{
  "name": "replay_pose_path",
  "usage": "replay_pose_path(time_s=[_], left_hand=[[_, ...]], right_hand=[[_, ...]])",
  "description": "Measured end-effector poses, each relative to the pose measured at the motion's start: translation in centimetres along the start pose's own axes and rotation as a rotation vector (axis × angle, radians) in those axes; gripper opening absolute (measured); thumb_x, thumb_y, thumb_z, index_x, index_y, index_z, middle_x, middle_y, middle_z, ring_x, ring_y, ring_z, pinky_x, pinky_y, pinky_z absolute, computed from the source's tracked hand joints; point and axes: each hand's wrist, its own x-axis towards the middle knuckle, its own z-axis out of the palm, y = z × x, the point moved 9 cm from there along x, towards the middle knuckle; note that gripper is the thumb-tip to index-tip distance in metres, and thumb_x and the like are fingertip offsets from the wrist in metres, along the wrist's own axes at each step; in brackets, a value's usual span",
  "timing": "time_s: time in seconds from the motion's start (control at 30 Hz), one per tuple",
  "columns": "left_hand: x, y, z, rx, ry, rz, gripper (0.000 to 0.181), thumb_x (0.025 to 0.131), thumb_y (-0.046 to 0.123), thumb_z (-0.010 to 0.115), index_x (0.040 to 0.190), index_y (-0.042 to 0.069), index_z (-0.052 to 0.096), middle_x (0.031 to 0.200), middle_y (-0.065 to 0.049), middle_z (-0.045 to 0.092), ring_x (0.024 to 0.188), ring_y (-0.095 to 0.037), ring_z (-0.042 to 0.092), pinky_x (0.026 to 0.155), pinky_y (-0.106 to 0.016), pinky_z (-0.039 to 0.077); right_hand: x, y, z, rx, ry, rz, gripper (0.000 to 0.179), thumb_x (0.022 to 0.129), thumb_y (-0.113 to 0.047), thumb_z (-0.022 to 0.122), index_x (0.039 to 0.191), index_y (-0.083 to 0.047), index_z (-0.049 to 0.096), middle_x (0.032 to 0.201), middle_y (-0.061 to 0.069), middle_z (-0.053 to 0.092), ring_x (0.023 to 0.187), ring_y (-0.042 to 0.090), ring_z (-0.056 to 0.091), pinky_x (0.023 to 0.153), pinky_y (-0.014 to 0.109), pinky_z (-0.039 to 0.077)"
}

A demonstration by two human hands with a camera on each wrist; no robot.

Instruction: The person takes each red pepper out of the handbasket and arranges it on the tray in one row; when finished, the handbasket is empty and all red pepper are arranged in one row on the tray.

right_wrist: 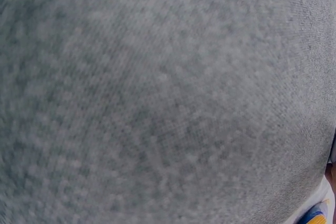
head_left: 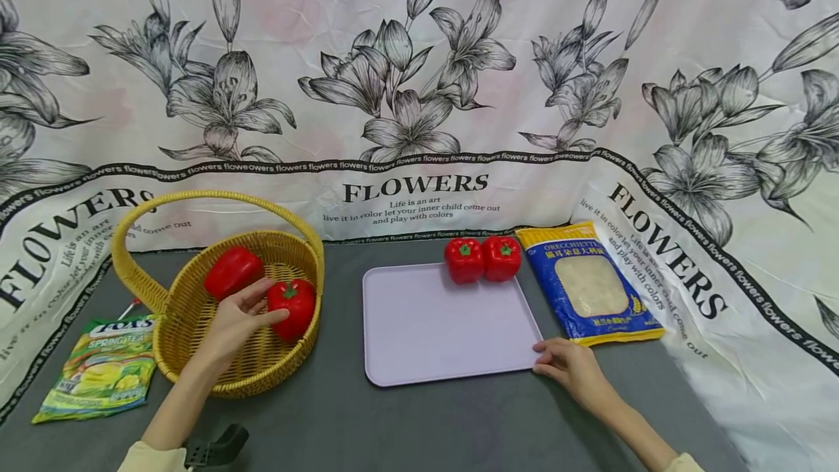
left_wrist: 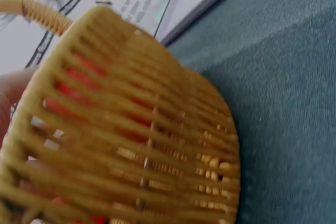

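Observation:
Inside the yellow wicker basket (head_left: 239,384), my left hand (head_left: 236,319) holds a red bell pepper (head_left: 295,309) with a green stem, thumb and fingers at its left side. A second red bell pepper (head_left: 234,272) lies on its side towards the back of the basket. In the left wrist view the woven basket wall (left_wrist: 131,114) hides most of the peppers, with red showing through the gaps. My right hand (head_left: 573,370) grips the front right corner of a pale purple tray (head_left: 446,333). Two red bell peppers (head_left: 465,261) stand side by side at the tray's back right corner.
A blue and yellow bag of orecchiette pasta (head_left: 593,286) lies right of the tray. Left of the basket is a green FOX'S candy bag (head_left: 98,370). The basket's tall handle (head_left: 216,195) arches over its back. A flower-printed cloth (head_left: 406,93) hangs behind the grey table (head_left: 406,428).

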Motion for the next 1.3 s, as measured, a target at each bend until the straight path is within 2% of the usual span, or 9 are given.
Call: replay_pose_path(time_s=[0.07, 0.17, 0.3, 0.53, 0.77, 0.93, 1.03, 1.2, 1.3], left_hand=[[-0.2, 0.1, 0.1, 0.020, -0.047, 0.040, 0.074, 0.088, 0.015, 0.070, 0.146, -0.003, 0.029, 0.152, -0.023, 0.026, 0.140, -0.043, 0.021, 0.111, -0.056, 0.022], [-0.3, 0.2, 0.3, 0.087, -0.117, 0.115, 0.073, 0.085, 0.012, 0.073, 0.143, 0.000, 0.030, 0.145, -0.024, 0.034, 0.135, -0.042, 0.029, 0.107, -0.051, 0.034], [-0.5, 0.4, 0.7, 0.183, -0.201, 0.214, 0.072, 0.082, 0.010, 0.074, 0.142, 0.005, 0.034, 0.138, -0.020, 0.040, 0.121, -0.039, 0.043, 0.088, -0.038, 0.049], [-0.3, 0.7, 0.8, 0.252, -0.249, 0.317, 0.071, 0.083, 0.014, 0.074, 0.145, 0.012, 0.038, 0.137, -0.016, 0.046, 0.109, -0.012, 0.055, 0.085, -0.030, 0.052], [0.0, 0.9, 0.2, 0.185, -0.228, 0.332, 0.064, 0.081, 0.011, 0.077, 0.134, 0.004, 0.042, 0.149, -0.022, 0.034, 0.119, 0.004, 0.047, 0.093, -0.015, 0.044], [0.3, 1.4, -0.1, 0.260, -0.152, 0.351, 0.067, 0.079, 0.013, 0.079, 0.138, 0.003, 0.047, 0.141, -0.019, 0.045, 0.126, -0.019, 0.048, 0.094, -0.011, 0.040], [0.4, 1.4, -0.3, 0.268, -0.130, 0.334, 0.066, 0.079, 0.014, 0.079, 0.137, 0.002, 0.048, 0.137, -0.018, 0.050, 0.122, -0.033, 0.051, 0.093, -0.017, 0.044], [0.4, 0.9, -0.6, 0.269, -0.111, 0.299, 0.063, 0.079, 0.017, 0.080, 0.134, 0.003, 0.053, 0.136, -0.016, 0.052, 0.119, -0.030, 0.054, 0.095, -0.033, 0.046], [0.3, 0.5, -0.8, 0.263, -0.111, 0.278, 0.064, 0.079, 0.018, 0.080, 0.135, 0.004, 0.054, 0.139, -0.016, 0.050, 0.121, -0.032, 0.052, 0.093, -0.033, 0.048]], right_hand=[[0.0, 0.1, -0.1, -0.002, -0.001, 0.009, 0.027, 0.064, 0.005, 0.083, 0.064, -0.014, 0.064, 0.084, 0.007, 0.069, 0.077, 0.018, 0.066, 0.066, 0.008, 0.049], [0.0, 0.2, -0.1, -0.007, -0.012, 0.029, 0.026, 0.065, 0.004, 0.083, 0.065, -0.014, 0.064, 0.085, 0.006, 0.069, 0.077, 0.018, 0.065, 0.065, 0.009, 0.050], [0.1, 0.3, 0.0, -0.005, -0.022, 0.045, 0.024, 0.066, 0.003, 0.083, 0.066, -0.014, 0.066, 0.086, 0.006, 0.069, 0.077, 0.018, 0.065, 0.065, 0.010, 0.050], [0.3, -0.1, 0.1, -0.005, -0.007, 0.014, 0.024, 0.065, 0.004, 0.083, 0.066, -0.013, 0.066, 0.085, 0.007, 0.070, 0.076, 0.017, 0.066, 0.066, 0.007, 0.048], [0.2, -0.2, -0.1, -0.021, 0.004, 0.002, 0.024, 0.063, 0.005, 0.083, 0.065, -0.012, 0.066, 0.084, 0.007, 0.070, 0.075, 0.018, 0.066, 0.066, 0.006, 0.047], [0.2, 0.1, 0.0, -0.009, -0.012, 0.030, 0.023, 0.065, 0.005, 0.083, 0.066, -0.012, 0.066, 0.085, 0.008, 0.070, 0.076, 0.020, 0.066, 0.066, 0.007, 0.049], [0.1, 0.3, 0.0, -0.003, -0.024, 0.051, 0.023, 0.066, 0.004, 0.082, 0.066, -0.012, 0.066, 0.086, 0.007, 0.070, 0.076, 0.019, 0.066, 0.065, 0.010, 0.050], [0.1, 0.5, 0.1, -0.002, -0.036, 0.060, 0.023, 0.067, 0.003, 0.082, 0.067, -0.013, 0.066, 0.086, 0.007, 0.070, 0.077, 0.018, 0.066, 0.064, 0.012, 0.052], [0.1, 0.4, 0.1, -0.007, -0.035, 0.051, 0.023, 0.066, 0.003, 0.083, 0.067, -0.013, 0.066, 0.086, 0.007, 0.070, 0.077, 0.020, 0.066, 0.065, 0.011, 0.051]])
